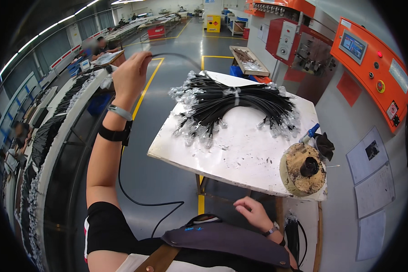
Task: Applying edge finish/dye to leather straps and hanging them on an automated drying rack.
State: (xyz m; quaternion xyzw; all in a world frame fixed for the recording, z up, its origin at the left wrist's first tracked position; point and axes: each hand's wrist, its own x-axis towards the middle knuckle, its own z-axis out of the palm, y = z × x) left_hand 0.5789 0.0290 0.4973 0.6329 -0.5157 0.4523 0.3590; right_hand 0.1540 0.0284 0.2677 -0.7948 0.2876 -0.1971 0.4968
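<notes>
Holds up a thin black cable (177,55) near its end, pinched between thumb and fingertips of the left hand (130,75), raised high beyond the left edge of the white table (245,158). Runs from that pinch in a blurred arc to the right, toward the back of the bundle (215,97) of black cables; cannot tell whether joined to it. Has the right hand (254,213) low, below the near edge of the table and apart from it, loosely curled, with the thumb parted slightly from the forefinger.

Shows the bundle lying on the table, curved like an arch, tied at the middle with a pale band (234,94), and tipped at both ends with clear caps (189,97). Shows at the right corner of the table a round, stained tan block (291,174) with a black cup (309,167) at its center, and just behind it a blue-topped bottle (309,133) beside a dark cloth (325,146).

Wears a gray wristband (120,112) and a black strap (112,133) on the left arm, a watch (272,229) on the right. Shows at far right an orange machine (371,75) above papers (371,190) on the wall.
</notes>
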